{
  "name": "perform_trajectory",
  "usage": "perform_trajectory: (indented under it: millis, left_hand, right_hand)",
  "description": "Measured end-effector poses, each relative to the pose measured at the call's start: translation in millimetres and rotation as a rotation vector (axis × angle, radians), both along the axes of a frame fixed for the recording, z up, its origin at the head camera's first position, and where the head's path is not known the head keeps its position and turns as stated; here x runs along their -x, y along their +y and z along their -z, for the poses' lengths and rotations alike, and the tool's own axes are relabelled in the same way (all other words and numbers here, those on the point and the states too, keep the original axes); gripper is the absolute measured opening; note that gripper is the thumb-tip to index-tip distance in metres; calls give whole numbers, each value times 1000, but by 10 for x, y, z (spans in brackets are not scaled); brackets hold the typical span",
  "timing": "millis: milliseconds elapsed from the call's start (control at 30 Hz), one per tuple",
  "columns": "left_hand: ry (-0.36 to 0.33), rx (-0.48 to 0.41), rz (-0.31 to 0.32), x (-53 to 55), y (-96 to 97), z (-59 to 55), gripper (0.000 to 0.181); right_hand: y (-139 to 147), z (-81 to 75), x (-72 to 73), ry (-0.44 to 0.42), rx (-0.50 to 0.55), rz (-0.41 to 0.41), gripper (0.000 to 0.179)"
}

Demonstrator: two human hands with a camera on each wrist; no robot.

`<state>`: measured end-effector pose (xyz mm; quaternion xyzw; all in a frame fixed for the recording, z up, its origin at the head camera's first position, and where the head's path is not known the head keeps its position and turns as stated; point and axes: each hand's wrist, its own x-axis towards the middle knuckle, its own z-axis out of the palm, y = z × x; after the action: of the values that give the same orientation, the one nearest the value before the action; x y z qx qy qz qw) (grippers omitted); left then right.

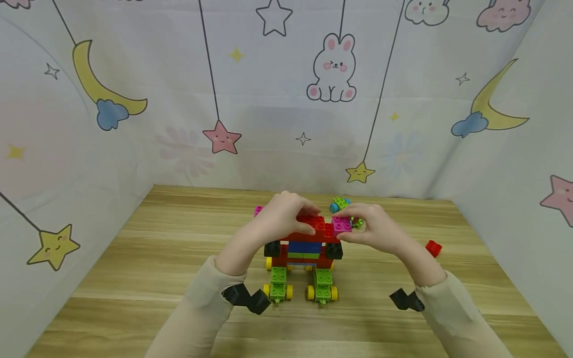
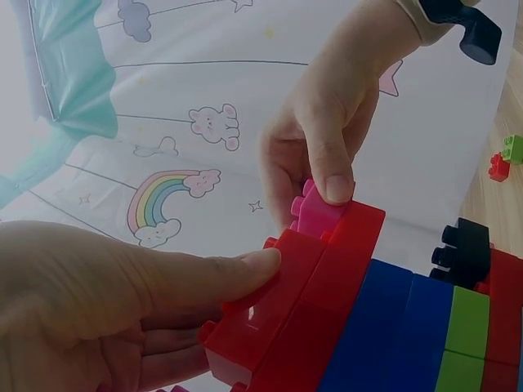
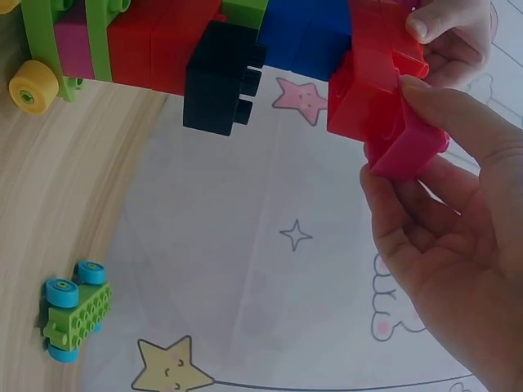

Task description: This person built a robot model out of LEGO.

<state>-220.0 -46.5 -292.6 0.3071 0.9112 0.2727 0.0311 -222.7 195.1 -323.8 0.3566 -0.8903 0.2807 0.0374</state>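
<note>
A toy-brick build stands on the table, with black bricks [image 1: 333,250] on both sides, blue bricks [image 1: 305,247] in its middle and green wheeled bases [image 1: 323,283] with yellow wheels below. My left hand [image 1: 284,216] holds the red brick [image 2: 260,306] on its top, thumb on the near side. At the right end of the red top row, my right hand [image 1: 371,226] pinches a magenta brick [image 1: 342,224] between thumb and fingers. In the right wrist view the magenta brick [image 3: 406,149] sits against the end of the red row. Part of the top is hidden behind my left hand.
Behind the build lies a green wheeled base [image 1: 339,203] with blue wheels. A loose red brick [image 1: 432,248] is on the table at right. Another magenta brick [image 1: 258,211] peeks out left of my left hand. A printed cloth [image 1: 286,164] hangs behind the wooden table [image 1: 188,278].
</note>
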Motion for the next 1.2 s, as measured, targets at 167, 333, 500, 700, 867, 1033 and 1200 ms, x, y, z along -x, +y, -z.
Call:
perform_trajectory:
  millis: [167,333,500,700,867,1033,1200]
  left_hand:
    - [-3,24,3,0,16,-4,40]
    - [7,97,3,-23,53,-44,41]
    - [31,168,10,-56,88,-75,42]
    - [47,136,31,-81,107,-73,50]
    - [70,36,39,-78,183,-22,52]
    - [61,-58,17,-63,281,79,53]
    - [64,-102,-3,-39,338,163,51]
  right_hand:
    - [1,20,5,4,5,7,37]
    - [26,46,18,6,9,4,42]
    - [58,49,20,43,43,2,45]
    - [143,9,32,115,104,69,39]
    - [273,25,81,127,128,145,32]
    - [437,105,189,117,150,211,31]
    - [623,215,307,90,135,284,35]
